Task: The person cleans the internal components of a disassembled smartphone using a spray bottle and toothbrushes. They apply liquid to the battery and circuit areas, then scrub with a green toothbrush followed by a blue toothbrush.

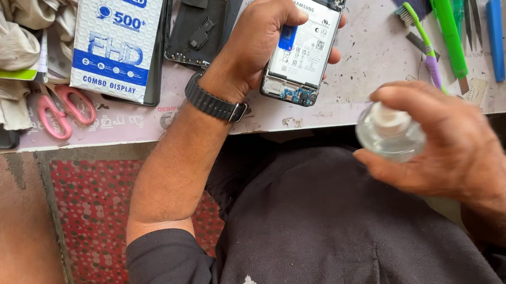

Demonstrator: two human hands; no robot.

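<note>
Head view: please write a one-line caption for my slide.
Left hand holds an opened smartphone over the workbench; right hand holds a small clear bottle.

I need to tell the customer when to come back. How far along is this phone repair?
Done: the phone lies opened, back cover off, battery and boards exposed. In hand: the left hand holds the phone over the bench, while the right hand has its grip on a small clear bottle with a white top. Left: the phone is not yet closed; a boxed display and a dark frame part wait on the bench.
</note>
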